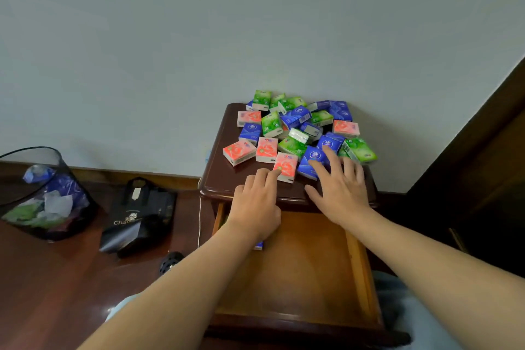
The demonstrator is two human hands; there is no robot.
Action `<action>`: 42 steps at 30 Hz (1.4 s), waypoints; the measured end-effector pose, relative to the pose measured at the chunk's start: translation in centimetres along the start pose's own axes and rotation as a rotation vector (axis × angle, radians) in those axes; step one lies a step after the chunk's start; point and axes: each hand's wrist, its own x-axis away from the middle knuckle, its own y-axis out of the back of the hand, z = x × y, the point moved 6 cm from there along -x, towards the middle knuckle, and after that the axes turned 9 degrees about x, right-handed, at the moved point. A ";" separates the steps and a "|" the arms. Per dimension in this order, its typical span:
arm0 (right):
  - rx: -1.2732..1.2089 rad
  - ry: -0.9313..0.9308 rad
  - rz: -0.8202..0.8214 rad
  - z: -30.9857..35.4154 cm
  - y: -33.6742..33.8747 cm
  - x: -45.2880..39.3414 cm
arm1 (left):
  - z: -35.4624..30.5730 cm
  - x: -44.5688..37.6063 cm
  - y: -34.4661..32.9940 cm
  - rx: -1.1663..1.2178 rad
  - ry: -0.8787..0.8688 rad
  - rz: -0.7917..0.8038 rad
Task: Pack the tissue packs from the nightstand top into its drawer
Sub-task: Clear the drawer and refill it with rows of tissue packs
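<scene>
Several green, blue and pink tissue packs (295, 128) lie heaped on the dark wooden nightstand top (218, 176). Below it the drawer (306, 270) stands pulled out, its orange-brown bottom mostly bare; a blue pack (258, 246) peeks out under my left wrist. My left hand (257, 202) reaches over the front edge, fingertips touching a pink pack (287, 166). My right hand (339, 187) is spread with straight fingers over a blue pack (311, 160) at the heap's near side. Neither hand holds anything.
A black wire bin (42, 193) with wrappers stands on the wooden floor at left, a black paper bag (139, 216) beside it. A white cord (199, 219) hangs down the nightstand's left side. Dark furniture (483, 150) flanks the right. The wall is behind.
</scene>
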 end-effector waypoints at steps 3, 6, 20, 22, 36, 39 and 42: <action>-0.061 0.080 -0.078 -0.3 -0.5 1.2 | -0.4 -1.4 -0.5 -0.042 -0.005 0.050; -0.143 0.141 -0.093 -0.4 -1.1 2.0 | -0.5 -2.8 -1.5 -0.085 0.011 0.140; -0.545 0.086 0.030 -2.3 -2.2 1.7 | -1.1 -3.2 -1.6 -0.020 0.087 -0.093; -0.568 -0.057 0.155 -2.5 -3.2 1.8 | -0.9 -2.9 -1.6 0.059 0.156 -0.099; -1.446 -0.248 0.570 3.5 -1.6 8.3 | 8.4 11.6 -1.7 0.572 0.502 -0.419; -1.702 -0.380 0.586 7.4 -1.8 11.0 | 10.0 14.6 -2.2 0.766 0.607 -0.538; -1.917 -0.524 0.655 11.3 -2.1 12.9 | 10.9 15.8 -2.8 0.911 0.674 -0.622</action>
